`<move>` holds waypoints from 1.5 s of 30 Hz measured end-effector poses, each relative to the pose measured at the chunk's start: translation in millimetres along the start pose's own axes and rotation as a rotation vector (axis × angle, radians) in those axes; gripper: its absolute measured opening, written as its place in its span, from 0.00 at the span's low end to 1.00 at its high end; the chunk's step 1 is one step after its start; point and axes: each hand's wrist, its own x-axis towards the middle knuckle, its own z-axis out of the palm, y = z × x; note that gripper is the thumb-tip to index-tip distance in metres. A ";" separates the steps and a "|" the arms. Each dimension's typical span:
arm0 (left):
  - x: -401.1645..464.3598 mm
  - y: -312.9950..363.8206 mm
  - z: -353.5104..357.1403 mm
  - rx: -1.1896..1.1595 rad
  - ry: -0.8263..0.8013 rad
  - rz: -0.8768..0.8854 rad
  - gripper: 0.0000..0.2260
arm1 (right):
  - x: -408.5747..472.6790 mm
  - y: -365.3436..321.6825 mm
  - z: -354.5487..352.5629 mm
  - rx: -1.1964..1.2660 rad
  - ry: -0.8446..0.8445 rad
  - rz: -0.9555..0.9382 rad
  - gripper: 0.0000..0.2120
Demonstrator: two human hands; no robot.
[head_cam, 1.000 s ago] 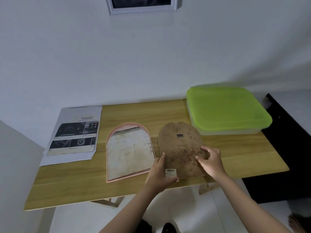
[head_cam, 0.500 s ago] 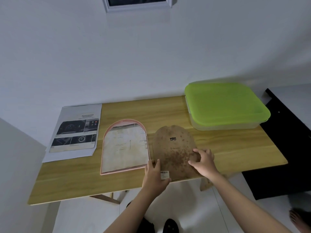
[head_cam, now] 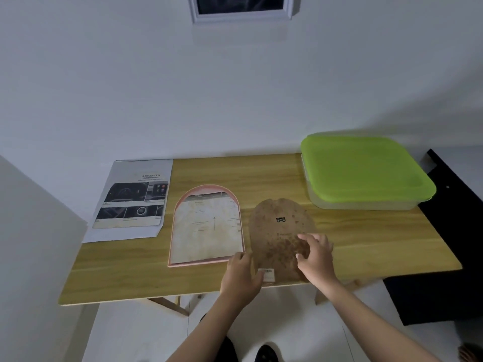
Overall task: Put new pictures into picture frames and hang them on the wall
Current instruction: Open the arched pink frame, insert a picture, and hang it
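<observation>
An arched pink picture frame (head_cam: 174, 231) lies flat on the wooden table (head_cam: 371, 244), with a stained paper picture (head_cam: 209, 228) in it. Right beside it lies the frame's brown arched backing board (head_cam: 279, 228), spotted, with a small black hanger and a barcode sticker (head_cam: 267, 274). My left hand (head_cam: 241, 275) holds the board's lower left corner, thumb by the sticker. My right hand (head_cam: 317, 259) hovers over the board's lower right part, bent fingertips touching it.
A printed brochure sheet (head_cam: 133, 202) lies at the table's left end. A clear box with a green lid (head_cam: 366, 168) stands at the back right. A white-framed picture (head_cam: 241, 9) hangs on the wall above. Black furniture (head_cam: 457, 231) adjoins the table's right side.
The backing board has come down from a slight lift to lie on the table beside the frame. My right hand left the board's right edge and moved onto its surface.
</observation>
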 end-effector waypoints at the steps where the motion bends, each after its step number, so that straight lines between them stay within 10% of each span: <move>1: 0.5 -6.8 -8.3 -0.009 0.055 -0.007 0.23 | 0.3 -8.7 5.9 -0.007 -0.001 -0.049 0.21; 10: 42.4 -84.8 -98.7 0.014 0.277 -0.138 0.22 | 30.8 -113.5 65.4 0.064 -0.162 -0.309 0.19; 25: 120.5 -141.1 -148.6 0.174 -0.122 -0.038 0.44 | 96.9 -176.4 106.9 -0.210 -0.383 -0.214 0.38; 45: 118.7 -149.7 -139.4 0.183 -0.078 -0.033 0.43 | 79.4 -161.9 114.4 -0.138 -0.259 -0.192 0.31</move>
